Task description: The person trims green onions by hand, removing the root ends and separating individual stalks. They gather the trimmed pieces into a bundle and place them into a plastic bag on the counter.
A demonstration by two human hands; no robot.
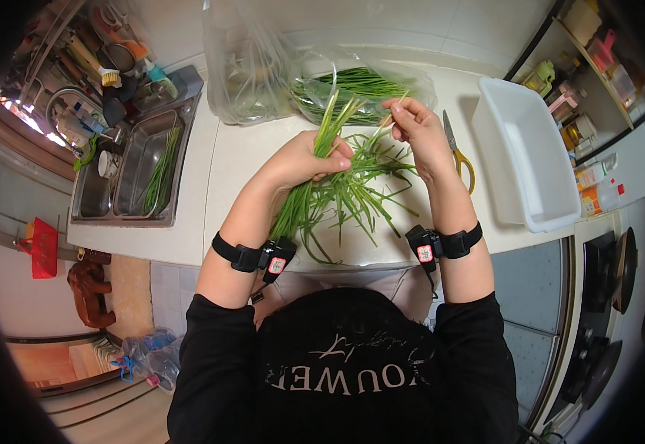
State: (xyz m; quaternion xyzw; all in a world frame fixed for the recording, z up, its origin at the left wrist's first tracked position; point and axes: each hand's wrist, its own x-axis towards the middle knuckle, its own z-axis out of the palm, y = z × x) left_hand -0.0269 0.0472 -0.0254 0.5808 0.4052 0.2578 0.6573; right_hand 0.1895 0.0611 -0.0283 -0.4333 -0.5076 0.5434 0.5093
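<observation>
My left hand [314, 161] is closed around a bunch of green garlic chives [328, 125], pale stem ends pointing away from me and the leaves hanging towards the counter's front edge. To its right, my right hand [411, 125] pinches a thin pale stem between thumb and fingertips. Loose chive pieces [372, 205] lie scattered on the white counter below and between the hands. Behind them, more chives [366, 89] lie in a clear plastic bag. Scissors with yellow handles [463, 161] rest just right of my right hand.
A white plastic bin [541, 161] stands at the right. At the left, a steel sink [175, 161] holds a metal basin with chives [161, 172] and a white cup [109, 164]. A translucent plastic bag [250, 83] stands at the back. Bottles [600, 197] are beyond the bin.
</observation>
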